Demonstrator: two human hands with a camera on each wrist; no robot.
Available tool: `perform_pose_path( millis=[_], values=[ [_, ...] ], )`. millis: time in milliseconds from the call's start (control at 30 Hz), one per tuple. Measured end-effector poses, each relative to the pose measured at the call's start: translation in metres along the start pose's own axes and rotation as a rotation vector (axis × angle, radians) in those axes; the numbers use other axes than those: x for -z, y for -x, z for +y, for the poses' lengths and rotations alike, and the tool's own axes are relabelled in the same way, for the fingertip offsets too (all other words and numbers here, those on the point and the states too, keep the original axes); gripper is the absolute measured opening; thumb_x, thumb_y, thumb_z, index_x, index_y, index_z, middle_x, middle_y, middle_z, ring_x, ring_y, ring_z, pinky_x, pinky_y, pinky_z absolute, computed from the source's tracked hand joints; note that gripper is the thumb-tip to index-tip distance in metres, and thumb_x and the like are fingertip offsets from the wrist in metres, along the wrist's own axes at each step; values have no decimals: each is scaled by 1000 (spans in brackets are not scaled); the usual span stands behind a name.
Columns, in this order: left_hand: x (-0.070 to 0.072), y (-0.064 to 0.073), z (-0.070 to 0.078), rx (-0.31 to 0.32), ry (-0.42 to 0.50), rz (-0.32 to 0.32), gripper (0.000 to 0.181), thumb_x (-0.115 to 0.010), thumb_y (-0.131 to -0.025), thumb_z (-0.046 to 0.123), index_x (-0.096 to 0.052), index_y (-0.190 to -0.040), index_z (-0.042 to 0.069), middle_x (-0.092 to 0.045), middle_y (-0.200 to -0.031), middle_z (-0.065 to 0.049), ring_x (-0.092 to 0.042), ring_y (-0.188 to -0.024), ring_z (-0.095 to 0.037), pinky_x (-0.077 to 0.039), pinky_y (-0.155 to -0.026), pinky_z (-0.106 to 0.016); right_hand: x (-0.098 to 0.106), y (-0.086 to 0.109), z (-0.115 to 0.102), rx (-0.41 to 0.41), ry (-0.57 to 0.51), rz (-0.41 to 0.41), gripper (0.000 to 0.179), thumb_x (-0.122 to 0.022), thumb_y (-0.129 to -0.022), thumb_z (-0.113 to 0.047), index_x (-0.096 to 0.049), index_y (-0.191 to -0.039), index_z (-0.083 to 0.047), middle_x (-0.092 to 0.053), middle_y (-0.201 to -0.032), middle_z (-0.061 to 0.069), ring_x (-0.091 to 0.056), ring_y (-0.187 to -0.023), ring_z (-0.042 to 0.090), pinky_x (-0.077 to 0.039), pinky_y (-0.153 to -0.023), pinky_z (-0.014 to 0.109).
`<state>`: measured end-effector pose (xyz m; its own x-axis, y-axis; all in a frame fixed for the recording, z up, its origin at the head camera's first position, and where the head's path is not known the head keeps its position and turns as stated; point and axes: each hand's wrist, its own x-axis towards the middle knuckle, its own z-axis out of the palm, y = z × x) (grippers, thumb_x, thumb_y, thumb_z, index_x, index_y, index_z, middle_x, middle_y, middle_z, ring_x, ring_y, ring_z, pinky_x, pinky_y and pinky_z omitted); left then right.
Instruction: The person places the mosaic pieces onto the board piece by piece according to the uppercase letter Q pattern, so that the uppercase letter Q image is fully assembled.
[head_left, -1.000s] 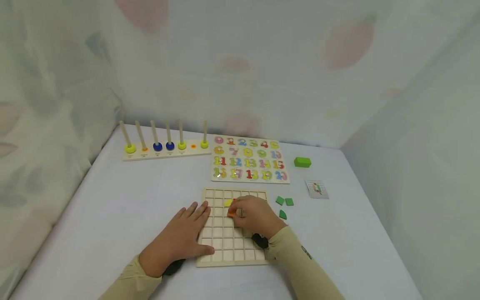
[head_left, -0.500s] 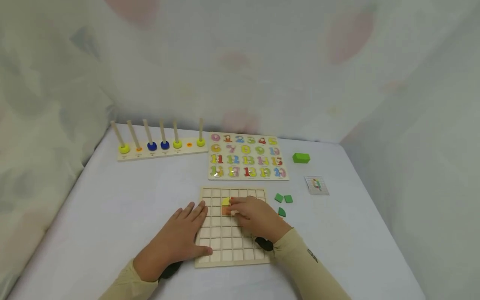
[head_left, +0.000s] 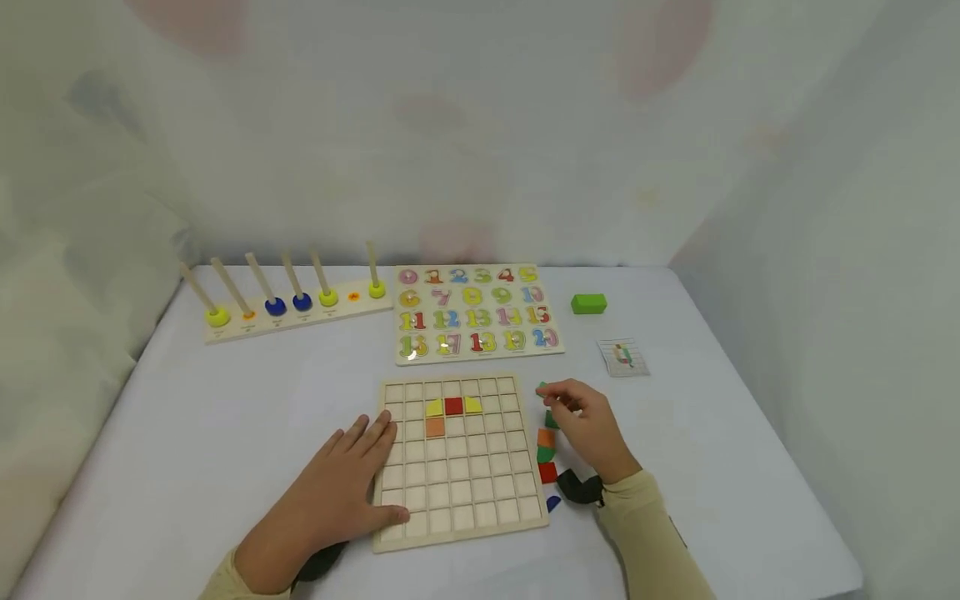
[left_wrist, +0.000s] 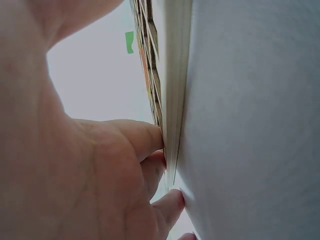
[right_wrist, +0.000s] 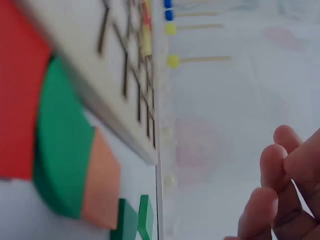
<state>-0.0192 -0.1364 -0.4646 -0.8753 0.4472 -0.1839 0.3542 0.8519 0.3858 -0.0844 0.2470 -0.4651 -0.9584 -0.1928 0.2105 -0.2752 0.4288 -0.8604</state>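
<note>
My left hand (head_left: 337, 479) lies spread over the left edge of a wooden grid board (head_left: 457, 537), fingertips and thumb on its frame. Set in the board are a red square tile (head_left: 453, 406) between two yellow tiles, and an orange tile (head_left: 435, 427) below the left yellow one. My right hand (head_left: 592, 421) hovers at the board's right side, fingers loosely bent, fingertips close over a green tile (head_left: 542, 389). In the right wrist view, nothing shows between its fingers (right_wrist: 272, 162), and two green tiles (right_wrist: 145, 217) lie below them.
Beside the board's right edge lie an orange tile (head_left: 546, 437), a red tile (head_left: 548, 472) and a blue piece (head_left: 553, 503). Behind stand a number puzzle board (head_left: 480, 308) and a peg counter (head_left: 300, 315). A green block (head_left: 588, 304) and a pattern card (head_left: 624, 357) lie at the right.
My right hand has let go of the orange tile, now in a square under the left yellow tile, and moved right to the loose tiles. My left hand stays on the board.
</note>
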Motion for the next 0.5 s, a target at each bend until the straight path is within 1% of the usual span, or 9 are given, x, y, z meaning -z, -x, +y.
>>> perform_pose_path(
  millis=[67, 167, 267, 367, 500],
  values=[
    [-1, 2, -1, 6, 5, 9, 126, -62, -82, 90, -33, -167, 2, -24, -175, -15, -22, -158, -46, -24, -121, -69, -2, -1, -1, 48, 76, -4, 22, -64, -100, 4, -79, -113, -3, -75, -104, 14, -61, -84, 19, -53, -73, 29],
    [-2, 4, -1, 16, 12, 6, 126, -62, -81, 90, -33, -167, 3, -24, -175, -14, -21, -158, -45, -24, -121, -68, -5, -2, -1, 115, 215, 9, 21, -65, -96, 5, -81, -107, -4, -74, -97, 6, -58, -80, 13, -52, -69, 29],
    [-1, 5, -2, 13, 15, 15, 127, -60, -81, 92, -33, -167, 2, -24, -175, -14, -22, -158, -46, -25, -121, -68, -5, -3, 0, 146, 290, 29, 22, -65, -94, 5, -82, -104, -6, -73, -93, 1, -57, -77, 10, -51, -65, 29],
    [-1, 4, -2, 17, 18, 15, 127, -59, -81, 92, -32, -168, 3, -24, -175, -13, -22, -159, -45, -24, -121, -68, -5, -4, 1, 148, 321, 33, 22, -66, -94, 3, -82, -104, -7, -73, -93, 0, -57, -77, 11, -49, -62, 29],
    [0, -1, -1, 14, 19, 4, 126, -59, -81, 92, -32, -168, 4, -23, -176, -12, -21, -159, -44, -23, -122, -68, -2, -2, 4, 88, 381, 49, 22, -65, -94, -1, -83, -103, -10, -74, -96, -3, -57, -77, 11, -50, -63, 30]
  ],
)
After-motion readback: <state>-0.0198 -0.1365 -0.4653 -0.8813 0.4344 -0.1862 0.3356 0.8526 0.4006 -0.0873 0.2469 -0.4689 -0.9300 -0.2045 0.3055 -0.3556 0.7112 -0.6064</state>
